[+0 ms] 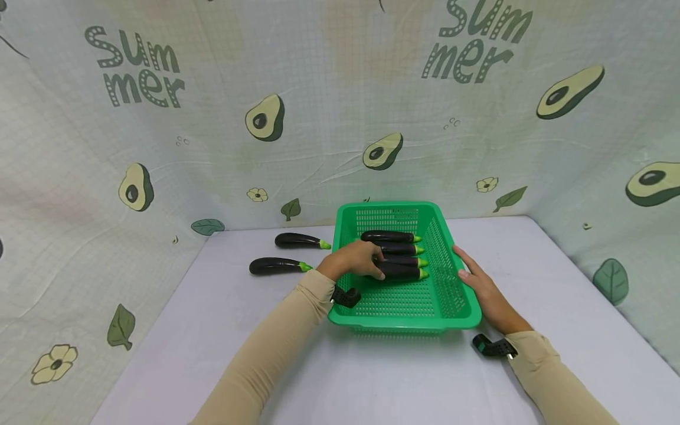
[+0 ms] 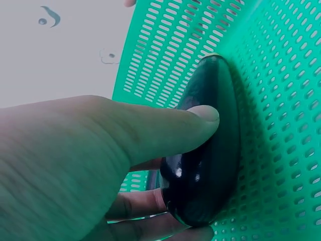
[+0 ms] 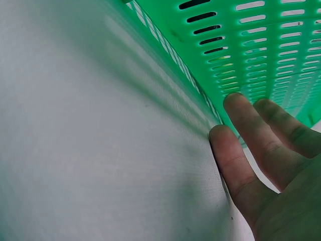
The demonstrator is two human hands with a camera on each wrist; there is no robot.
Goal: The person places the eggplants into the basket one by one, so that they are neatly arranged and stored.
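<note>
Inside a green plastic basket (image 1: 393,323), several dark purple eggplants lie side by side, their green stem ends to the right. My left hand (image 1: 357,260) reaches over the left rim and grips the nearest eggplant (image 1: 399,271) at its rounded end. In the left wrist view the thumb lies across the top of that eggplant (image 2: 215,150), with other fingers under its side. At the basket's right side, my right hand (image 1: 486,289) rests with its thumb on the rim. Its straight fingers (image 3: 256,135) touch the outer slotted wall in the right wrist view.
Left of the basket, two more eggplants lie on the white tabletop (image 1: 175,360): one farther back (image 1: 297,240) and one closer (image 1: 273,265). A cloth curtain (image 1: 319,71) printed with avocados hangs behind the table and along its sides.
</note>
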